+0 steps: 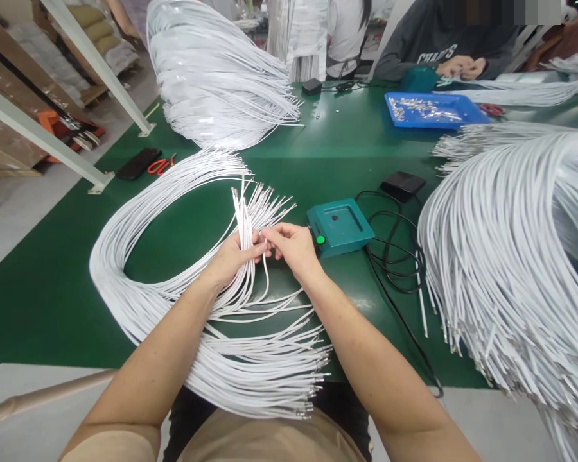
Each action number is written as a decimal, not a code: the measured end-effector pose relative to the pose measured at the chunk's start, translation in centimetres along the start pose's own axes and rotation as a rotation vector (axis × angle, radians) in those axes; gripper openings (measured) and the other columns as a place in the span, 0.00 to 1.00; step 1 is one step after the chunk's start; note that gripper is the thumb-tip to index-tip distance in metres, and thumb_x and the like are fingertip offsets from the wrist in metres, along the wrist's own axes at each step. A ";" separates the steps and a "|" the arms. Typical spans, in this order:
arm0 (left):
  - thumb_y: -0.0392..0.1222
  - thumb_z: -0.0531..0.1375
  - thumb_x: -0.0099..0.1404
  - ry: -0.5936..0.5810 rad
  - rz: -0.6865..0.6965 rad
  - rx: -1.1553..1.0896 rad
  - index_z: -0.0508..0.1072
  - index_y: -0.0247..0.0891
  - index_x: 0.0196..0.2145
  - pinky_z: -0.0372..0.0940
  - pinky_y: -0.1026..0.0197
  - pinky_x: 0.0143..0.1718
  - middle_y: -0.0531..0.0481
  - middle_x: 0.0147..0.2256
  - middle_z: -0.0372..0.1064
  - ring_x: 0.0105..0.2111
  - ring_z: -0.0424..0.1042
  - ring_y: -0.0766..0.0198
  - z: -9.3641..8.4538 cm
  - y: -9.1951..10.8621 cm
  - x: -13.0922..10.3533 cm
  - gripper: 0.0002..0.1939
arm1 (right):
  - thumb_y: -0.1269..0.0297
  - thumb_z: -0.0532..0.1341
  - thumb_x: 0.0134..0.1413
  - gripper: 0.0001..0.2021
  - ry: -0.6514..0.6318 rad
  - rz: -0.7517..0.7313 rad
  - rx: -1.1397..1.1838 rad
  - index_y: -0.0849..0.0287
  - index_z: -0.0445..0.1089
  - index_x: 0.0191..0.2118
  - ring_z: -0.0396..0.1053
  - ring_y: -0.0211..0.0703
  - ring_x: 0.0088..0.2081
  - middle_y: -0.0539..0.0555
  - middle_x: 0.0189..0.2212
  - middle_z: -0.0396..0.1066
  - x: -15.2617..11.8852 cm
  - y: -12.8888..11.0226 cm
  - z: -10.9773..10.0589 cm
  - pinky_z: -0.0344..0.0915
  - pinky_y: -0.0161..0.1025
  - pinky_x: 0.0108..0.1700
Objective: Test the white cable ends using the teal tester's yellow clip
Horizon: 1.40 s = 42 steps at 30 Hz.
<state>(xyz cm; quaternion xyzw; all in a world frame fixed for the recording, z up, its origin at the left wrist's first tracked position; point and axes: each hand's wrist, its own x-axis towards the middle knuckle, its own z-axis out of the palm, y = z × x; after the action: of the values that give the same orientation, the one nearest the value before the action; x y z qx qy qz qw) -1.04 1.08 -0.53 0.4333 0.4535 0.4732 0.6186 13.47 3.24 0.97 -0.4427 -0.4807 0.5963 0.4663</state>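
My left hand (234,256) is closed around a small bunch of white cables (245,221), whose metal-tipped ends stick up above the fingers. Close beside it, my right hand (291,247) pinches a single white cable (266,273) near its end, the fingertips of both hands almost touching. From the held bunch the cables run back into a large looped bundle (108,250) on the green table. More loose cable ends (270,378) fan out over the near table edge, under my forearms. Just right of my right hand sits a teal device (341,224) with a lit green button.
A big cable coil (501,237) hangs over the table's right side. Another wrapped bundle (216,70) lies at the back left, near a phone (139,163) and orange-handled snips (161,165). A blue tray (436,119) holds small metal parts. Across the table, a co-worker's hands (461,67) handle cables.
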 end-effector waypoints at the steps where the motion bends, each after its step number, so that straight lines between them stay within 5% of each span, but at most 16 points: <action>1: 0.41 0.70 0.49 -0.009 0.002 -0.009 0.63 0.36 0.29 0.60 0.68 0.26 0.54 0.27 0.69 0.28 0.72 0.67 0.0 0.0 0.0 0.19 | 0.55 0.65 0.44 0.14 0.033 -0.018 0.022 0.61 0.68 0.21 0.59 0.30 0.16 0.46 0.16 0.65 0.1 0.0 -0.1 0.56 0.30 0.19; 8: 0.43 0.70 0.50 -0.015 0.009 0.034 0.64 0.36 0.30 0.59 0.66 0.27 0.53 0.28 0.69 0.30 0.72 0.65 0.0 0.2 -0.2 0.18 | 0.46 0.62 0.47 0.19 0.046 0.078 0.083 0.61 0.69 0.27 0.58 0.30 0.14 0.47 0.17 0.66 0.1 -0.1 -0.4 0.60 0.30 0.17; 12: 0.44 0.69 0.51 -0.024 0.035 0.134 0.67 0.35 0.30 0.59 0.65 0.27 0.53 0.26 0.69 0.26 0.69 0.67 -0.1 0.1 -0.2 0.16 | 0.55 0.69 0.38 0.15 0.029 0.053 -0.036 0.60 0.67 0.26 0.62 0.32 0.16 0.46 0.17 0.67 -0.1 0.0 -0.1 0.61 0.29 0.17; 17: 0.44 0.69 0.51 -0.048 0.016 0.152 0.66 0.36 0.30 0.60 0.65 0.28 0.53 0.26 0.69 0.28 0.70 0.66 0.0 0.0 -0.2 0.16 | 0.59 0.65 0.43 0.10 0.066 0.013 0.004 0.61 0.69 0.24 0.59 0.29 0.16 0.44 0.15 0.63 -0.4 -0.4 -0.2 0.60 0.29 0.20; 24: 0.45 0.69 0.51 0.013 0.017 0.100 0.68 0.36 0.31 0.60 0.65 0.27 0.52 0.26 0.70 0.26 0.69 0.67 0.2 -0.2 -0.1 0.16 | 0.59 0.66 0.41 0.11 -0.041 0.129 0.213 0.62 0.72 0.29 0.57 0.28 0.19 0.46 0.21 0.67 0.0 0.0 -0.5 0.60 0.30 0.23; 29: 0.45 0.69 0.51 0.062 0.052 0.111 0.69 0.35 0.32 0.61 0.65 0.27 0.53 0.26 0.71 0.24 0.68 0.69 0.2 -0.2 -0.1 0.16 | 0.61 0.66 0.40 0.12 -0.187 0.308 0.463 0.61 0.64 0.20 0.51 0.26 0.17 0.42 0.15 0.56 0.1 0.4 -0.2 0.55 0.30 0.22; 34: 0.45 0.68 0.53 0.026 0.074 0.102 0.67 0.36 0.32 0.60 0.65 0.27 0.50 0.29 0.73 0.28 0.72 0.66 0.1 -0.2 -0.2 0.15 | 0.65 0.62 0.43 0.05 -0.051 0.143 0.219 0.61 0.70 0.28 0.59 0.30 0.19 0.43 0.14 0.61 -0.3 -0.3 0.2 0.55 0.30 0.23; 37: 0.46 0.67 0.54 -0.015 0.055 0.115 0.67 0.35 0.32 0.60 0.64 0.27 0.48 0.30 0.74 0.28 0.72 0.64 0.1 -0.1 -0.2 0.15 | 0.68 0.59 0.42 0.12 -0.080 0.076 0.130 0.60 0.73 0.36 0.60 0.30 0.19 0.42 0.16 0.64 -0.5 -1.0 0.0 0.59 0.31 0.26; 42: 0.45 0.67 0.53 -0.036 0.040 0.087 0.65 0.36 0.33 0.60 0.64 0.27 0.48 0.30 0.74 0.28 0.73 0.64 0.0 -0.1 -0.3 0.17 | 0.64 0.64 0.41 0.08 -0.091 0.091 0.070 0.62 0.75 0.29 0.64 0.32 0.23 0.47 0.20 0.70 -0.1 -1.1 -0.9 0.61 0.32 0.29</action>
<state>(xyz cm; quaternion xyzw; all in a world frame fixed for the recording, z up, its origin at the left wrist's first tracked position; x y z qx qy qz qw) -1.09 0.77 -0.55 0.4772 0.4538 0.4572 0.5977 14.54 3.37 1.92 -0.4198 -0.4596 0.6528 0.4317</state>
